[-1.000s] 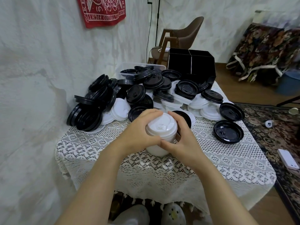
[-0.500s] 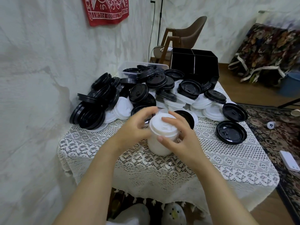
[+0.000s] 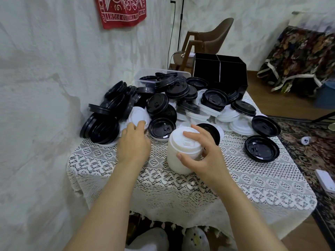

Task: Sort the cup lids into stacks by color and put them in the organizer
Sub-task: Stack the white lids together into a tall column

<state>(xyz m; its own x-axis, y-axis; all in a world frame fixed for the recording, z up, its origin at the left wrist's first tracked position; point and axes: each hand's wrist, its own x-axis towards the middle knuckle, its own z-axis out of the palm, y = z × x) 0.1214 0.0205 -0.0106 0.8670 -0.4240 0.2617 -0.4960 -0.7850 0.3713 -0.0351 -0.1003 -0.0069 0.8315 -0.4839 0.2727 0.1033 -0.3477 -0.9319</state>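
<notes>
A stack of white lids (image 3: 178, 154) stands upright on the lace tablecloth near the table's middle. My right hand (image 3: 203, 153) grips it, thumb on the near side and fingers over the top. My left hand (image 3: 133, 140) is off the stack and stretched to the left, fingertips touching a white lid (image 3: 136, 115) at the edge of the pile. Behind them lies a heap of black lids (image 3: 163, 98) mixed with white lids (image 3: 228, 115). The black organizer (image 3: 220, 73) stands at the table's far end.
A clear plastic container (image 3: 145, 74) sits behind the heap near the wall. Two black lids (image 3: 262, 148) lie apart at the right. The wall runs close along the left. A brown chair (image 3: 208, 40) stands beyond the table, and a patterned rug (image 3: 308, 147) covers the floor at right.
My left hand has let go of the white stack and moved left and forward to a white lid in the pile. My right hand still holds the stack.
</notes>
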